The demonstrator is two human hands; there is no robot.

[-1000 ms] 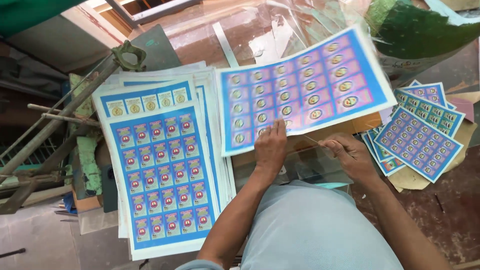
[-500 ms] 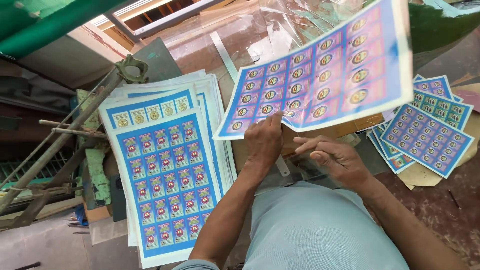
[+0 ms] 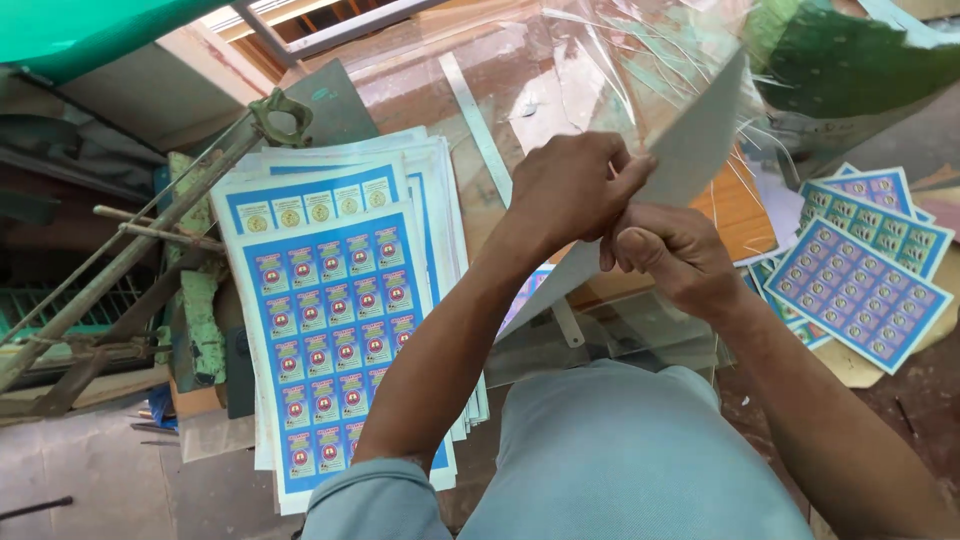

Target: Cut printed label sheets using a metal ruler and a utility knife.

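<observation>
The printed sheet [image 3: 690, 150], which lay flat on the glass table [image 3: 520, 60] one second ago, now stands lifted and turned with its plain back visible, pinched at its lower edge by the left hand [image 3: 570, 190] and the right hand [image 3: 670, 255], at 12 o'clock from the person, so the sheet is being flipped over.

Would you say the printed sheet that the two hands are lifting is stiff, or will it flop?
The large printed paper sheet probably flops: it bows between the left hand and right hand. It looks thin, so likely light and easily creased. The stack of blue-bordered printed sheets lies fanned out, so sheets probably slide.
</observation>
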